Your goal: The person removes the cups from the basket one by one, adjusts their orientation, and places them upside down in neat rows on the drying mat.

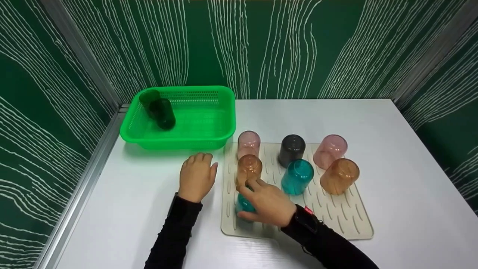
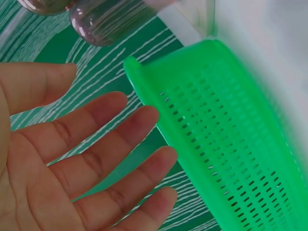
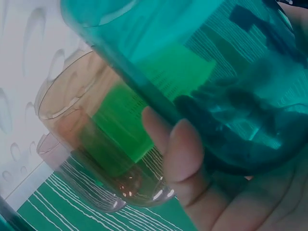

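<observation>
Teal transparent round tumbler [image 1: 244,204], one: nearest the right-wrist camera, base upward, at the near end of the leftmost column on the beige rectangular ridged mat [image 1: 349,220].

Right hand [image 1: 267,203], mine: fingers curled round that tumbler, thumb on its near side. Contact on the far wall is mostly hidden, so I cannot vouch for it. Handling note: I should press evenly and lightly, since the smooth wall may slip, and raise it straight before any tilt.

Amber transparent round tumbler [image 1: 249,166], one: inverted, just beyond my fingertips. Caution: my knuckles could knock it; best to ease toward myself first.

Pink transparent round tumbler [image 1: 248,144], one: inverted, behind the amber.

Left hand [image 1: 197,177], mine: fingers loose and apart, holding nothing, near the basket; well placed, I judge, clear of the column.

Green perforated plastic basket [image 1: 179,144], one: on the white flat-topped desk [image 1: 403,179], with two dark tumblers [image 1: 165,114] at its left end.
</observation>
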A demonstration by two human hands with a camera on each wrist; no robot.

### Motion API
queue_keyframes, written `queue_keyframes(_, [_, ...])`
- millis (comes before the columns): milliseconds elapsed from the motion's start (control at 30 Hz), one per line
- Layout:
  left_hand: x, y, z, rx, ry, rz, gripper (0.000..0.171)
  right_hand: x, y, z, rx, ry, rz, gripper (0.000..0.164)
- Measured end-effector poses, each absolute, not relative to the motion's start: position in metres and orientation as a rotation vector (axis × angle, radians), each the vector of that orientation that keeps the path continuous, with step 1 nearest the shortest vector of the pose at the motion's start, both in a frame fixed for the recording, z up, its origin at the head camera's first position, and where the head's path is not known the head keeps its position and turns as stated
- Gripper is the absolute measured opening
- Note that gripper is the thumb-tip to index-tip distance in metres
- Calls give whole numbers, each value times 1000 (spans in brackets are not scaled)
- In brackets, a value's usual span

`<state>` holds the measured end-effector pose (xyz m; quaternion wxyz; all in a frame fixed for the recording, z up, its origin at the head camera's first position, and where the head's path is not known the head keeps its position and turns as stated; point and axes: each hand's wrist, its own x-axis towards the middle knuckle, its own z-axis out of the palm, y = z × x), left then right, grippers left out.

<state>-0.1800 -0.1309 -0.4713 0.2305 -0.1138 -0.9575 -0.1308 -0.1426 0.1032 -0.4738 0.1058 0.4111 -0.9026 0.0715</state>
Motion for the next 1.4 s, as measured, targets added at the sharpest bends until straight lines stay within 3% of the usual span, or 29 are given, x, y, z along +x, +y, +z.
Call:
queue_keyframes(800, [-179, -130, -469, -327, -2622, -375, 22, -139, 100, -467, 1169, -2556, 81, 87])
queue_keyframes(1400, [-177, -130, -467, -335, -2612, -376, 22, -138, 106, -466, 1207, -2655, 295, 69])
